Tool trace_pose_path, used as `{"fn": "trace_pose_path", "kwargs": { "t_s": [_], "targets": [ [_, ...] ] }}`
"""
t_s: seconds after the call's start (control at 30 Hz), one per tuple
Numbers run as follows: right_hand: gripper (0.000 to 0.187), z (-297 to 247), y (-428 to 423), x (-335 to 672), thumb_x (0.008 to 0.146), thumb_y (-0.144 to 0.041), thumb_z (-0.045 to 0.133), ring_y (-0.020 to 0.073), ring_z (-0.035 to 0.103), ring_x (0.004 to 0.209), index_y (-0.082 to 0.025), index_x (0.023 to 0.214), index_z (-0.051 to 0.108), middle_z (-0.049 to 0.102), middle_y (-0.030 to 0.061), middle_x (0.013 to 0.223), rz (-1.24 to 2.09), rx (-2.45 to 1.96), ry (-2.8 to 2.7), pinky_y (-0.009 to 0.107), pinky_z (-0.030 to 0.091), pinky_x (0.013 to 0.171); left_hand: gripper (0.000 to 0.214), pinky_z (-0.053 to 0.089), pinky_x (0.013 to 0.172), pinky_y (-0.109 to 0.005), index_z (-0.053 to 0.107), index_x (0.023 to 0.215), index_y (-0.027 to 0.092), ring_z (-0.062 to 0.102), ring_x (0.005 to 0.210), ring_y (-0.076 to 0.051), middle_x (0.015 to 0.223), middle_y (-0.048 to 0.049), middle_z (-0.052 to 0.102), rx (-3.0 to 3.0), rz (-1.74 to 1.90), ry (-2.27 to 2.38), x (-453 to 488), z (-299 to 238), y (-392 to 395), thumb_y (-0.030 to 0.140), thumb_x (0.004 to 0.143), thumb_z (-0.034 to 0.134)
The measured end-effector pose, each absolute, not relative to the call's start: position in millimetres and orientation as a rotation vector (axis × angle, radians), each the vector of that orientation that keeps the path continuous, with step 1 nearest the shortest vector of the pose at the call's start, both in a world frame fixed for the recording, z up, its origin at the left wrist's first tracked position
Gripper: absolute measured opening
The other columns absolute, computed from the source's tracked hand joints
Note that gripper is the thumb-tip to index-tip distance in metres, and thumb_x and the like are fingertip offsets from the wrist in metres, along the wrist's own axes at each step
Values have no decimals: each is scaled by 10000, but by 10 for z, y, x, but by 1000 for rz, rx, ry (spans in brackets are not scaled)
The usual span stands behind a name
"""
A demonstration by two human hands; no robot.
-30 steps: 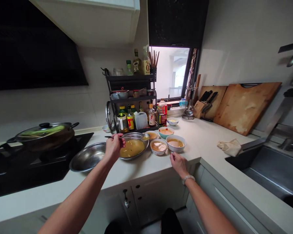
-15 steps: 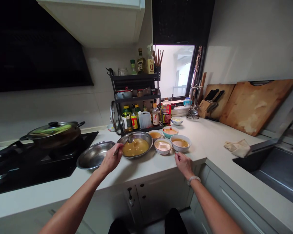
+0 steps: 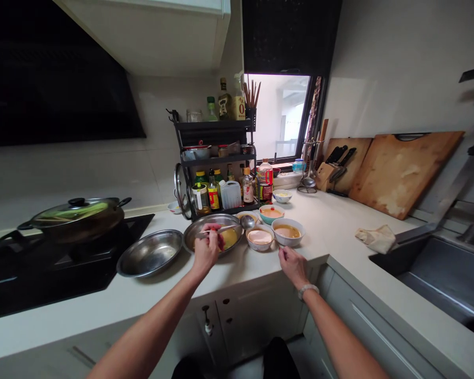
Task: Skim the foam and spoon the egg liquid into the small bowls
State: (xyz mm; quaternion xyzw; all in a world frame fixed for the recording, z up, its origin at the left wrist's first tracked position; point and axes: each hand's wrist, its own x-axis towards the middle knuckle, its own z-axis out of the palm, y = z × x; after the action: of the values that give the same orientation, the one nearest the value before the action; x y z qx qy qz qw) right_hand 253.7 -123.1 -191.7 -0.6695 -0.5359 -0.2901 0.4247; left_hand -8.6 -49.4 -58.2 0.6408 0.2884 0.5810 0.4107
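Observation:
My left hand [image 3: 206, 250] is closed round the handle of a metal ladle [image 3: 246, 221], whose cup hovers over the small bowls. The hand is over a steel basin [image 3: 205, 224] holding yellow-brown liquid. My right hand [image 3: 293, 265] rests on the counter edge just in front of a white bowl of brown liquid [image 3: 287, 231], its fingers curled; nothing shows in it. Beside that stands a bowl with pale liquid [image 3: 259, 237], and behind are a teal bowl [image 3: 271, 213] and one more small bowl [image 3: 246, 216].
An empty steel basin [image 3: 150, 253] lies left of the full one. A lidded wok [image 3: 76, 216] sits on the black hob. A condiment rack [image 3: 215, 163], knife block [image 3: 328, 171], cutting boards [image 3: 401, 171], cloth [image 3: 377, 238] and sink [image 3: 434, 273] line the counter.
My left hand swung the ladle from the basin's left side across to the right, its cup now over the small bowls. My right hand stayed by the counter edge.

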Motion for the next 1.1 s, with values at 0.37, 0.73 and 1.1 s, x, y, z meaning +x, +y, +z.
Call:
{"fn": "trace_pose_path", "kwargs": {
  "t_s": [0.37, 0.73, 1.1],
  "targets": [
    [368, -1898, -1245, 2518, 927, -265, 417, 116, 477, 481, -187, 583, 523, 572, 19, 539, -711, -1695, -1332, 257, 246, 531, 154, 382, 442, -220, 534, 895, 191, 509, 401, -128, 503, 41, 543, 1873, 1221, 745, 211, -884, -506, 294, 856, 426],
    [355, -1888, -1252, 2509, 922, -252, 426, 120, 462, 473, -192, 585, 518, 564, 18, 531, -744, -1662, -1331, 260, 247, 526, 90, 384, 367, -204, 529, 795, 162, 505, 379, -124, 466, 36, 524, 1112, 1313, 893, 253, -608, -395, 186, 725, 479],
    [347, -1912, -1244, 2529, 918, -250, 435, 120, 466, 478, -193, 584, 512, 557, 15, 532, -725, -1646, -1338, 259, 254, 528, 135, 368, 360, -186, 533, 788, 141, 506, 381, -114, 444, 30, 524, 1047, 1351, 862, 105, -437, -403, 191, 671, 487]
  ]
}}
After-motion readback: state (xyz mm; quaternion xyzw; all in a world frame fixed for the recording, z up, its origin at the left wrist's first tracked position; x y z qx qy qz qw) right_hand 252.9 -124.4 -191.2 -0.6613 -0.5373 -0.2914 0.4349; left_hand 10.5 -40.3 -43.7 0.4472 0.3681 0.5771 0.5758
